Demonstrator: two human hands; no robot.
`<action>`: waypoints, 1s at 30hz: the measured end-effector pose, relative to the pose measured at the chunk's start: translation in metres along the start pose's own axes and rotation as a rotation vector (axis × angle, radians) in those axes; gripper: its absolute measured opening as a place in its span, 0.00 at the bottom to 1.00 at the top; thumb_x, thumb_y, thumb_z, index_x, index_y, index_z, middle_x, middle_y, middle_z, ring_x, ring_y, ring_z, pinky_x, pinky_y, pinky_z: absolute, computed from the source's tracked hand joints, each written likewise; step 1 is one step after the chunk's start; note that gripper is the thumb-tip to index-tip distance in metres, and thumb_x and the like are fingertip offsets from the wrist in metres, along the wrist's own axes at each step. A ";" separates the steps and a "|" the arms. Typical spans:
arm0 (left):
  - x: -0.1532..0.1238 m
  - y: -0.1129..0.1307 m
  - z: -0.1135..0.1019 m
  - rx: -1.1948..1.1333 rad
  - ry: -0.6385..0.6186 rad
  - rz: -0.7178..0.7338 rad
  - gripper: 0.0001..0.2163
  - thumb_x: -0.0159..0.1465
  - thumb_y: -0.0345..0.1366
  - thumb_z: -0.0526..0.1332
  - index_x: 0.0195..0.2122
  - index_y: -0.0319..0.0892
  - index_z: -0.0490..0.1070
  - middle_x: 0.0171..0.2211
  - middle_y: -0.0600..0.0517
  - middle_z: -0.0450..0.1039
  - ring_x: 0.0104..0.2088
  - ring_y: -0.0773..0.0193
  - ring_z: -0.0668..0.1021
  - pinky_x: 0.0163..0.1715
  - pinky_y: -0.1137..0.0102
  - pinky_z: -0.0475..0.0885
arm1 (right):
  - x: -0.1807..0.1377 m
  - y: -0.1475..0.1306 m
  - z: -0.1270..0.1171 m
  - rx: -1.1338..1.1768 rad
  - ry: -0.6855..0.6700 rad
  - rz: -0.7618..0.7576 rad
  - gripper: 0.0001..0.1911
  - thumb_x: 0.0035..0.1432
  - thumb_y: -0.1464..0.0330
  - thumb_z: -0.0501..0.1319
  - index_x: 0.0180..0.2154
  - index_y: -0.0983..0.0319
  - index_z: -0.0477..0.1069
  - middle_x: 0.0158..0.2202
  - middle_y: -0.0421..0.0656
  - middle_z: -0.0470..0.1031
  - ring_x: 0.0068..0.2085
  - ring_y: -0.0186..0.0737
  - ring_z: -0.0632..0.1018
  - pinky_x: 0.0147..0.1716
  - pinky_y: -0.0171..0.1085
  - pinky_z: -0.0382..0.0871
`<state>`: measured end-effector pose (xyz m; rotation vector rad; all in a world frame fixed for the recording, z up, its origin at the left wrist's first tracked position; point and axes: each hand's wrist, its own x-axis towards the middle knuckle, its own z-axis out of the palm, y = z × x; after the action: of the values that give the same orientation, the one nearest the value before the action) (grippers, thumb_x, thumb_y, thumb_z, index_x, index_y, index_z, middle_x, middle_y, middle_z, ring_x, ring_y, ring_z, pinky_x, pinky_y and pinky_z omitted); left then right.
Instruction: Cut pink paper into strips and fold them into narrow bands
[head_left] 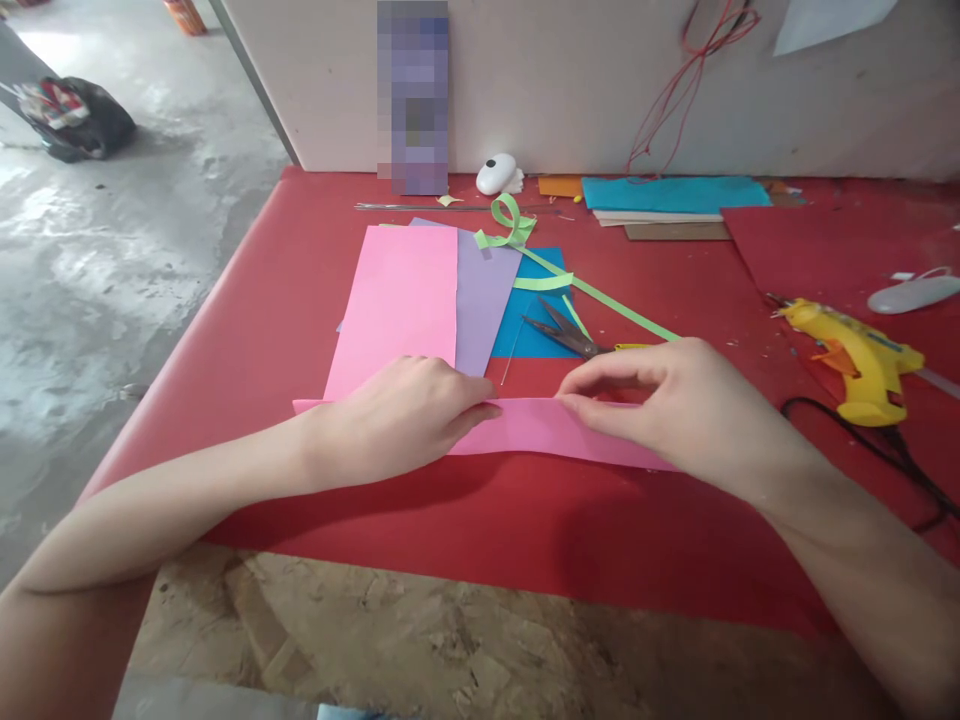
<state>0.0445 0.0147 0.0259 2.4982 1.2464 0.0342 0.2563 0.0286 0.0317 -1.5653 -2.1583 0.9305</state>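
Note:
A long strip of pink paper (pixel 525 425) is held above the red tabletop, level from left to right. My left hand (pixel 409 405) pinches its upper edge between thumb and fingers. A short way to the right, my right hand (pixel 667 405) pinches the same edge, its fingers curved. Just beyond lie a wider pink sheet (pixel 405 290), a purple sheet (pixel 487 280) and a blue sheet (pixel 525 330), overlapping. Scissors (pixel 566 332) rest partly on the blue sheet, their handles partly hidden behind my right hand. A light green paper strip (pixel 619 305) runs toward that hand.
A yellow glue gun (pixel 855 360) with a black cord lies at the right. Along the wall are a white rounded object (pixel 496 175) and folded blue material (pixel 675 194). Red string (pixel 694 75) hangs on the wall. The table's front edge shows bare board (pixel 375 630).

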 end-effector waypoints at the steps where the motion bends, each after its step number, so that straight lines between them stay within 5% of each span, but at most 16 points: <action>1: -0.001 0.000 0.000 0.031 0.032 0.017 0.15 0.68 0.34 0.52 0.23 0.38 0.68 0.15 0.56 0.64 0.16 0.72 0.64 0.19 0.74 0.55 | 0.000 -0.002 0.001 0.004 0.013 -0.016 0.05 0.47 0.70 0.60 0.23 0.59 0.75 0.26 0.37 0.79 0.28 0.35 0.77 0.29 0.33 0.70; 10: -0.010 0.004 -0.001 0.128 0.187 0.116 0.17 0.67 0.32 0.52 0.19 0.40 0.62 0.13 0.58 0.57 0.14 0.72 0.58 0.17 0.73 0.51 | -0.001 -0.015 0.008 0.005 0.062 -0.098 0.07 0.48 0.73 0.59 0.24 0.60 0.75 0.27 0.37 0.79 0.29 0.35 0.78 0.30 0.33 0.71; 24: -0.011 0.004 -0.008 -0.017 0.079 0.075 0.14 0.67 0.31 0.50 0.27 0.38 0.72 0.19 0.54 0.71 0.18 0.71 0.68 0.19 0.73 0.55 | -0.003 -0.023 0.006 -0.019 0.059 -0.139 0.07 0.48 0.73 0.59 0.24 0.59 0.75 0.27 0.37 0.79 0.29 0.37 0.78 0.30 0.34 0.70; 30: -0.012 0.007 -0.008 -0.012 0.098 0.128 0.13 0.64 0.28 0.53 0.23 0.38 0.69 0.14 0.58 0.59 0.15 0.74 0.57 0.17 0.74 0.51 | -0.003 -0.034 0.016 0.004 0.011 -0.204 0.09 0.49 0.76 0.58 0.25 0.59 0.75 0.27 0.36 0.79 0.29 0.34 0.78 0.30 0.32 0.69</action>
<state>0.0409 0.0035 0.0374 2.5896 1.1176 0.1968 0.2233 0.0138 0.0423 -1.3145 -2.2551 0.8574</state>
